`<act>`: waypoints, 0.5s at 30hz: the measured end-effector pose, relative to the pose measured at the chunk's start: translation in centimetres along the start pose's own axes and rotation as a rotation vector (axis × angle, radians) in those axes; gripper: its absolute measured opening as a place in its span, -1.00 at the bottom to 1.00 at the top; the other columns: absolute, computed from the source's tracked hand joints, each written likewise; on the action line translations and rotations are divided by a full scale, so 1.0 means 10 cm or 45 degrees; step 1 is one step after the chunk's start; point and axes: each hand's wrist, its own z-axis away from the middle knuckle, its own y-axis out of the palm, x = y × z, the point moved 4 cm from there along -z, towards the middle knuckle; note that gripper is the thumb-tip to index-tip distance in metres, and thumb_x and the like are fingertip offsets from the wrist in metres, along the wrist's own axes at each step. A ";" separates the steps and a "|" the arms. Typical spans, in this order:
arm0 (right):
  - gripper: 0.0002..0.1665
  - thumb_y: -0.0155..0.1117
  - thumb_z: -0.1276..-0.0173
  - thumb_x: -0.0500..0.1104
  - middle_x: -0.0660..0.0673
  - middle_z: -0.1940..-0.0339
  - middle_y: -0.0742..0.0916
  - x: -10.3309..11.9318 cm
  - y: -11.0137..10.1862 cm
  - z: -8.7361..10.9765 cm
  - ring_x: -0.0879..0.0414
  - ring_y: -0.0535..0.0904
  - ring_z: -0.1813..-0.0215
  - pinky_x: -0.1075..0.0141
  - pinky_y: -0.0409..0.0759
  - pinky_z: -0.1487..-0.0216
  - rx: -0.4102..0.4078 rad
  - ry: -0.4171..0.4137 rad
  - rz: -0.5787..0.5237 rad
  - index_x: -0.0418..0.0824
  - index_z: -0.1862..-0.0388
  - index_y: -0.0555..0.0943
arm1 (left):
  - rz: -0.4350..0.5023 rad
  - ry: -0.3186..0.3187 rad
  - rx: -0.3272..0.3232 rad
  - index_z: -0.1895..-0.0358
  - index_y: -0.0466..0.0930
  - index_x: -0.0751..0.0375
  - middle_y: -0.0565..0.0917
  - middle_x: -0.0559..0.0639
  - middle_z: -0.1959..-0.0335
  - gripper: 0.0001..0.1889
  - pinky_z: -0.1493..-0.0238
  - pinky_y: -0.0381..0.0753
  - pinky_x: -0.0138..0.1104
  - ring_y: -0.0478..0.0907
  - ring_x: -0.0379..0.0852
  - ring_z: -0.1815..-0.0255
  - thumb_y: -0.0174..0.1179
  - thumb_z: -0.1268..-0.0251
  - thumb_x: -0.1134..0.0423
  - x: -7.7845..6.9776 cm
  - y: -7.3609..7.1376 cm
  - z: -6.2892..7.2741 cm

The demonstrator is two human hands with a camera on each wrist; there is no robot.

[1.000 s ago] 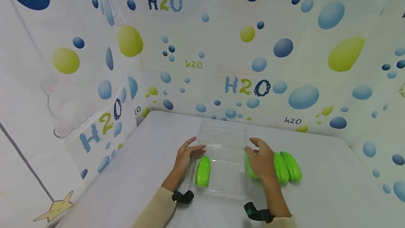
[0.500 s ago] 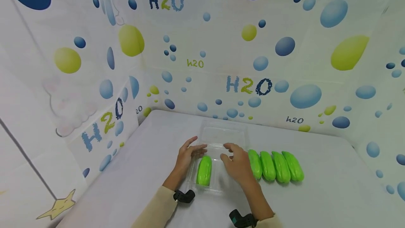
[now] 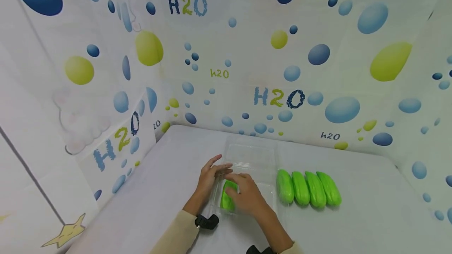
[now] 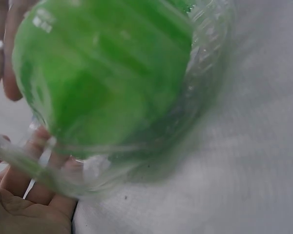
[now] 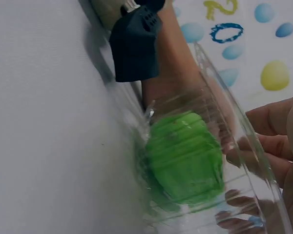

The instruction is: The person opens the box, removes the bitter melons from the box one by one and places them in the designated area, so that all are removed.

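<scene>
Table (image 3: 353, 222): green gourd (image 3: 227, 202) under right hand (image 3: 247, 195)

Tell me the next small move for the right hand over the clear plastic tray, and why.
Probably nudge the green ridged vegetable tight against the clear plastic tray's left wall: the right hand already rests on it, the left hand steadies the rim, and four green vegetables lie outside.

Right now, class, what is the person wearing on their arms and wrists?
Both arms wear long beige sleeves. The left hand and right hand are bare, with no gloves. A small black camera mount is strapped at the left wrist; a similar black one sits at the right wrist, mostly cut off by the frame edge.
</scene>
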 end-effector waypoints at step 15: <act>-0.44 0.21 -0.43 -0.12 -0.11 -0.09 0.78 0.03 0.05 0.03 -0.23 0.51 -0.30 -0.25 0.48 -0.26 -0.056 0.057 0.116 -0.30 -0.35 0.53 | 0.020 0.011 0.024 -0.55 0.13 0.32 0.68 0.34 -0.12 -0.48 -0.22 0.64 -0.08 0.66 0.29 -0.13 -0.18 -0.62 0.35 0.02 -0.01 -0.02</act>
